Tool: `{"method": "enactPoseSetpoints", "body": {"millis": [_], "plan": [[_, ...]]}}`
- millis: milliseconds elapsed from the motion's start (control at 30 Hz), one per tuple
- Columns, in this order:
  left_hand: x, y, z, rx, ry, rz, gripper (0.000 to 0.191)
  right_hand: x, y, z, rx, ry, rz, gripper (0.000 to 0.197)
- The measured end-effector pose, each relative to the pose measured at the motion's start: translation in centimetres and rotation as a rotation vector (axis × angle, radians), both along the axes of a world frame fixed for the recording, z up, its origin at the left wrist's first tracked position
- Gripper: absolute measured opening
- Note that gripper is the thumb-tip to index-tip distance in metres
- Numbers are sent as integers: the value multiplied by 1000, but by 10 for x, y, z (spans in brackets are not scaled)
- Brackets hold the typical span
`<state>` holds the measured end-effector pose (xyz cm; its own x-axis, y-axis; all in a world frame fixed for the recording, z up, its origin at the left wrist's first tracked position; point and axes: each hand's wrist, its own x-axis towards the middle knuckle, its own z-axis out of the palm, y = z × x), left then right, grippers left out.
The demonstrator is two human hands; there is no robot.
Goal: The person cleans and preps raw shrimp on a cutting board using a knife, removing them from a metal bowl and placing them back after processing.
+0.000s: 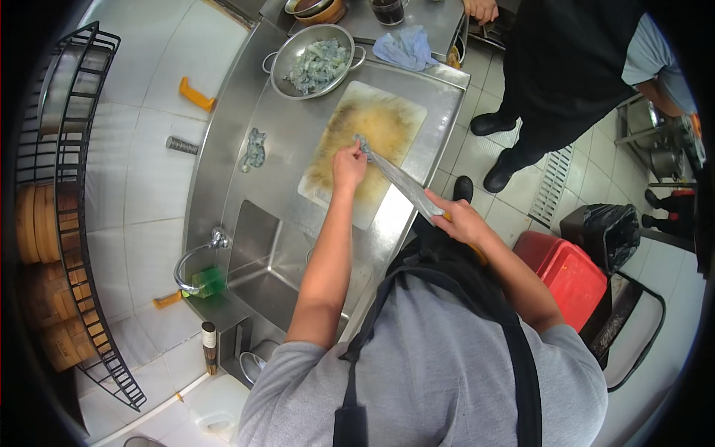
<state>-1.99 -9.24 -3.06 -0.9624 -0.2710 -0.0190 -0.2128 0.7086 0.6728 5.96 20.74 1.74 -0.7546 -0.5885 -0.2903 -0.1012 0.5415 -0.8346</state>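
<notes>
My right hand (458, 220) grips the yellow handle of a long kitchen knife (405, 184). The blade slants up and leftward across a stained cutting board (382, 120). At its tip, the fingers of my left hand (350, 166) pinch a small grey piece of what looks like raw shrimp (362, 142) on the board. Whether the edge is cutting into the piece cannot be seen. Left of the board, a few similar grey pieces (254, 150) lie on the steel counter. Behind the board stands a two-handled metal bowl (284, 78) holding many chopped grey pieces (319, 64).
A blue cloth (405, 48) and a dark-filled jug (387, 11) sit at the back. The sink (254, 279) with its curved tap (187, 268) is at near left. Another person in a black apron (564, 67) stands at right, near a red bin (564, 279).
</notes>
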Motion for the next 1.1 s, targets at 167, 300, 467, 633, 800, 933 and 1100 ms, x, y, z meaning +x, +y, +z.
{"method": "enactPoseSetpoints", "body": {"millis": [167,300,467,633,800,933,1100], "plan": [[-7,9,13,217,-90,96,30,4,10,0,27,95,-3,62],[-17,3,14,1,-31,110,32,5,9,16,104,132,46,63],[-23,-3,0,-4,-50,171,25,7,13,26,140,139,85,64],[-21,-18,-11,170,-40,216,24,5,18,36,103,167,76,65],[-17,-10,6,95,-86,134,28,-12,10,45,136,145,11,63],[-16,-8,11,132,-84,128,28,-24,3,42,112,179,22,63],[-16,-21,-7,263,-74,168,25,-24,5,35,113,183,-5,63]]}}
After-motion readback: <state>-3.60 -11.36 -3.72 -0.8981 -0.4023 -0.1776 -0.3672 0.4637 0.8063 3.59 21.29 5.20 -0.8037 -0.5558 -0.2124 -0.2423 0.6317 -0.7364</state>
